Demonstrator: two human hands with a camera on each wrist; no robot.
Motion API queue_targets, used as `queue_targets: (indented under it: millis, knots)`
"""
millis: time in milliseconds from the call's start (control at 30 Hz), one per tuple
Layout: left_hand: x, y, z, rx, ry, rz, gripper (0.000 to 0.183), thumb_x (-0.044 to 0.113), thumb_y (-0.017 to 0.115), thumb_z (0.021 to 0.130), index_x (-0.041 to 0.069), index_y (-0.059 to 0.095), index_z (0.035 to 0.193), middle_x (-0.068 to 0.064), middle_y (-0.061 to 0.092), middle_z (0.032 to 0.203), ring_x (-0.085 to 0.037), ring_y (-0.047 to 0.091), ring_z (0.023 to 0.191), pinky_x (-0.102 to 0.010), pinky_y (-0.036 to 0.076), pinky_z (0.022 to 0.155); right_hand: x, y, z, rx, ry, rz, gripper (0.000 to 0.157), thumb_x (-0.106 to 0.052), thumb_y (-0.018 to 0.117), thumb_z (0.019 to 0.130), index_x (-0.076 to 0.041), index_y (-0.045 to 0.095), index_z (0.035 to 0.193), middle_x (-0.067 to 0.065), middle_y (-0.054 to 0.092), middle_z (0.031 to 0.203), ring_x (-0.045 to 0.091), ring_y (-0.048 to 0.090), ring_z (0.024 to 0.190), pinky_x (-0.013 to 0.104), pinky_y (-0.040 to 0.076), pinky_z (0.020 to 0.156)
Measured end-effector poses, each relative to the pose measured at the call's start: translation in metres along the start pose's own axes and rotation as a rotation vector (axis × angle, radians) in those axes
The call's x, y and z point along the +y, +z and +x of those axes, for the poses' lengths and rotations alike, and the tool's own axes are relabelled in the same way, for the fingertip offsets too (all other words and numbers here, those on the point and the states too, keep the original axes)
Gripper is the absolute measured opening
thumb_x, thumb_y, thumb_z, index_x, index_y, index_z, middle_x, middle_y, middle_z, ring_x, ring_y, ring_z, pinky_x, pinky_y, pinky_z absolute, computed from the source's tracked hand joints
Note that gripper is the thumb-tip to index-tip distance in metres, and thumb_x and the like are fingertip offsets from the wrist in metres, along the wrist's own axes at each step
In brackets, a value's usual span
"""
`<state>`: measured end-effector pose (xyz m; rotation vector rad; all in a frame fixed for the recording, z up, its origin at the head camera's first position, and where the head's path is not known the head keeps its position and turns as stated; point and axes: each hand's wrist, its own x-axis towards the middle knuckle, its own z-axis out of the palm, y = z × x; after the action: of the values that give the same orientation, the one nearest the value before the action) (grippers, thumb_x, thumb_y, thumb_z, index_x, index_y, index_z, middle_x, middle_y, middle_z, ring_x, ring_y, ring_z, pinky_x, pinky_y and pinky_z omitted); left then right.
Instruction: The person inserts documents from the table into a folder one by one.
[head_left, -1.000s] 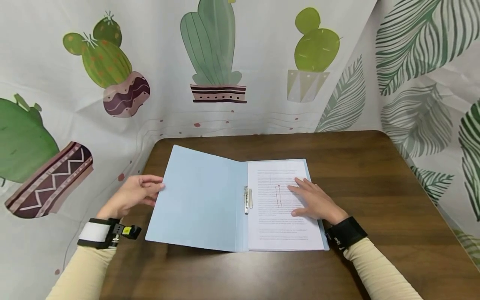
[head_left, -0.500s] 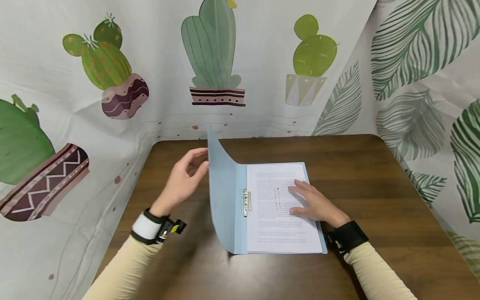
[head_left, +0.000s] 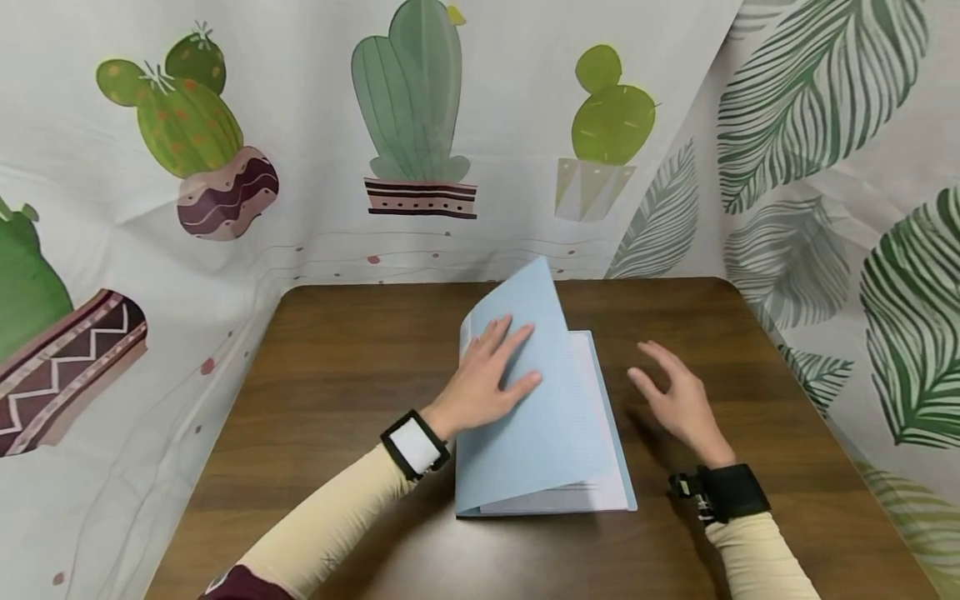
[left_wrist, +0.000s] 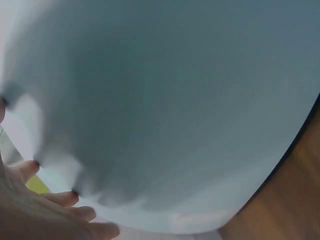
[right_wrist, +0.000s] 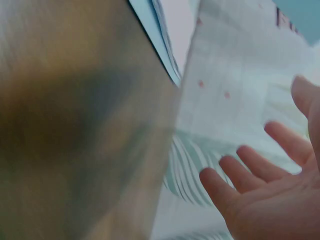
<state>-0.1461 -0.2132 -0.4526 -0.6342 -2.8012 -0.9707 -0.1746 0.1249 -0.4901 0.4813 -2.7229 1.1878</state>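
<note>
A light blue folder lies on the table with its front cover tilted over the stack of printed paper inside. My left hand rests spread against the outside of that cover, fingers mostly straight. In the left wrist view its fingertips touch the blue surface. My right hand hovers to the right of the folder, apart from it, with relaxed fingers and nothing held. The right wrist view shows the same hand with its fingers extended. The folder's metal clip is hidden under the cover.
The brown wooden table has rounded far corners. Behind it hangs a white cloth printed with cacti and leaves. A wrist camera on a black strap sits on the right wrist.
The left hand has swung the cover from the left up and over the papers, shifting from its edge to its outer face. The right hand has lifted off the papers and moved right.
</note>
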Motion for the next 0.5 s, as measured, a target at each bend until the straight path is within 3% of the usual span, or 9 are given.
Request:
queue_targets:
  millis: [167,300,500]
  knots:
    - [-0.006,0.028,-0.002,-0.065,-0.007,0.144,0.071,0.064,0.048,0.101,0.032,0.031,0.162,-0.015,0.016,0.171,-0.041,0.01,0.156,-0.069,0.014,0.118,-0.005,-0.029,0.015,0.192,0.041,0.04,0.059,-0.028,0.064,0.104,-0.016,0.043,0.157,0.017,0.041,0.16,0.045,0.041,0.142,0.064,0.036,0.108]
    - [-0.011,0.046,-0.005,-0.108,-0.026,0.232,0.072,0.069,0.043,0.1,0.036,0.03,0.162,-0.012,0.014,0.172,-0.04,0.007,0.157,-0.068,0.012,0.119,-0.018,-0.042,0.033,0.294,0.001,0.048,0.063,-0.03,0.065,0.102,-0.02,0.04,0.16,0.012,0.034,0.165,0.038,0.032,0.15,0.066,0.028,0.113]
    - [-0.013,0.062,-0.009,-0.206,-0.05,0.287,0.071,0.07,0.042,0.1,0.037,0.03,0.162,-0.009,0.011,0.173,-0.042,0.004,0.157,-0.069,0.009,0.118,-0.04,-0.031,0.059,0.244,-0.075,-0.066,0.076,-0.043,0.065,0.099,-0.019,0.031,0.163,0.012,0.021,0.17,0.038,0.017,0.155,0.068,0.017,0.117]
